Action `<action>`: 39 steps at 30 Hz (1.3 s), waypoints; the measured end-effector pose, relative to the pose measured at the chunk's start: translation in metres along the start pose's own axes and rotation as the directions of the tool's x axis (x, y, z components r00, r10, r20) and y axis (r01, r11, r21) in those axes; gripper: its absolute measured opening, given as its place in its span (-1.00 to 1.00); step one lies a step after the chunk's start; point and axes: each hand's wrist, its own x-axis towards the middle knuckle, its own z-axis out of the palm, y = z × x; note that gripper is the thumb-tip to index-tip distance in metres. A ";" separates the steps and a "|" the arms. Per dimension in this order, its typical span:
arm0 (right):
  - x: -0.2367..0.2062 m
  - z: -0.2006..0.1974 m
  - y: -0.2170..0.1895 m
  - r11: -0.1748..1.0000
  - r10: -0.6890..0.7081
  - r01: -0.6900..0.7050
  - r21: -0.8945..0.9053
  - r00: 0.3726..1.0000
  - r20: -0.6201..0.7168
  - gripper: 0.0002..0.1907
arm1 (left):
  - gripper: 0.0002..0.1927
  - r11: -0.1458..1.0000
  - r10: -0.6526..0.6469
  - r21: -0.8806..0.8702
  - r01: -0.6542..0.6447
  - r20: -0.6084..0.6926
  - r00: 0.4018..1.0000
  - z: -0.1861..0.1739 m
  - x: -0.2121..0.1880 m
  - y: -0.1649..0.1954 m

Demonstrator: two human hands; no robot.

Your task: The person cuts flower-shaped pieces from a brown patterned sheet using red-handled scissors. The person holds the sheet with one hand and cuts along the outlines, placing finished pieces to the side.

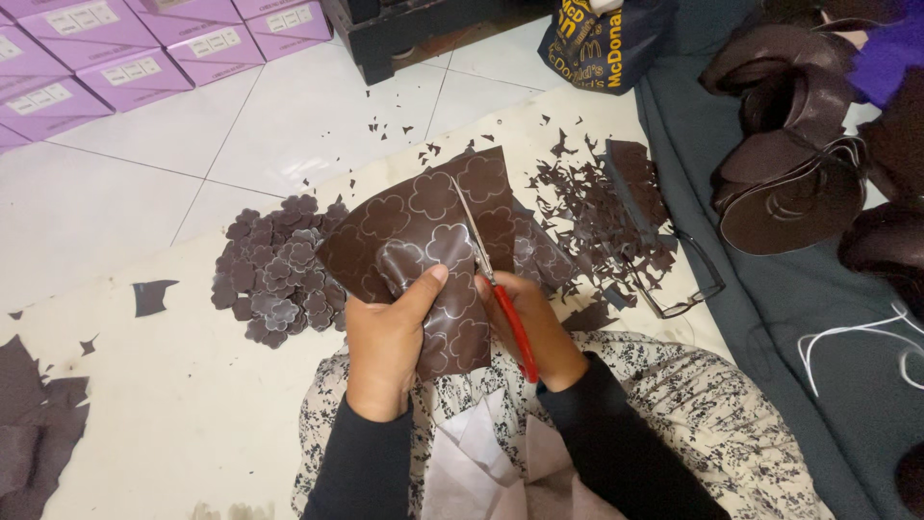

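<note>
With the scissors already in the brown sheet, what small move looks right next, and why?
Probably close the scissors a short way along the drawn flower outline. The right hand holds their red handles, with the blades open into the brown sheet. The left hand pinches the sheet just beside the blades, keeping it taut. Cut flowers lie piled at left.

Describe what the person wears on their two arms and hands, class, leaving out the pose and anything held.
Both arms are covered by long, plain black sleeves that fit closely and end at the wrists. The left hand and right hand are bare: no gloves, rings, watch or bracelets show.
</note>
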 end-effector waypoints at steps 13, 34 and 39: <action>0.009 -0.002 0.009 0.990 -0.026 0.018 -0.138 0.998 -0.063 -0.62 | -0.82 0.997 0.051 0.057 -0.049 -0.020 0.999 0.000 0.006 -0.001; 0.073 -0.008 -0.019 0.989 0.102 -0.093 0.114 0.992 -0.078 -0.51 | -0.85 0.997 -0.003 -0.081 0.003 0.004 1.000 0.012 0.071 0.006; 0.065 -0.016 -0.044 0.999 0.047 -0.047 -0.010 0.998 -0.032 -0.47 | -0.79 0.996 -0.053 -0.068 0.056 0.037 0.998 0.007 0.070 0.017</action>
